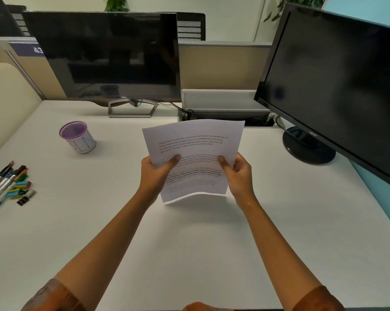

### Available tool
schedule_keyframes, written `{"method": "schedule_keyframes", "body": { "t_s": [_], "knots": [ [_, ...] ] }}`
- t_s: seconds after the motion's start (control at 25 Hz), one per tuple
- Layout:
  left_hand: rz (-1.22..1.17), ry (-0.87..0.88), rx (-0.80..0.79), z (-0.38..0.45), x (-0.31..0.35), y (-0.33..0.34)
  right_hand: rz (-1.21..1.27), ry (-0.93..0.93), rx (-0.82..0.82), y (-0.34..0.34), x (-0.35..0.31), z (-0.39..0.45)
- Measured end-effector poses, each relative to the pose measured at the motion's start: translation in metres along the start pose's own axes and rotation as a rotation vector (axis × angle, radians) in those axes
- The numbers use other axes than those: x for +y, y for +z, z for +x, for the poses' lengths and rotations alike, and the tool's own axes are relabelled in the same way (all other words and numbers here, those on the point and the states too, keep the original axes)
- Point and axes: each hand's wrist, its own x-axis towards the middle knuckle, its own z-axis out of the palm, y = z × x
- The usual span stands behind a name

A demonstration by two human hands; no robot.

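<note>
A white printed sheet of paper [194, 144] with several paragraphs of text is held up above the middle of the white desk [189, 243], slightly bowed. My left hand [157, 173] pinches its left edge, thumb on the printed face. My right hand [236, 173] pinches its right edge the same way, thumb on top and fingers behind the sheet. The lower edge of the paper hangs free above the desk and casts a shadow.
A purple-rimmed pen cup [77, 136] stands at the left. Markers and pens [4, 182] with small binder clips [23, 191] lie at the left edge. A Dell monitor [108, 57] stands behind, an Acer monitor [337, 86] at right, a cable tray [225, 108] between them.
</note>
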Motion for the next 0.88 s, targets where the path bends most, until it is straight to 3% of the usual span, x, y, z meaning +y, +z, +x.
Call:
{"method": "schedule_keyframes", "body": {
  "t_s": [0.56, 0.68, 0.8, 0.88],
  "knots": [
    [0.051, -0.075, -0.057, -0.012, -0.023, -0.009, -0.044, 0.123, -0.045, 0.004, 0.031, -0.012],
    [0.039, -0.074, -0.009, -0.012, -0.026, -0.008, -0.133, 0.107, 0.024, 0.003, 0.044, -0.013],
    [-0.135, -0.092, 0.101, -0.01, -0.022, -0.008, -0.076, 0.235, 0.21, -0.001, 0.057, -0.013],
    [-0.358, -0.121, 0.14, -0.01, -0.022, -0.007, 0.169, 0.305, 0.133, 0.003, 0.064, -0.016]
  ]
}}
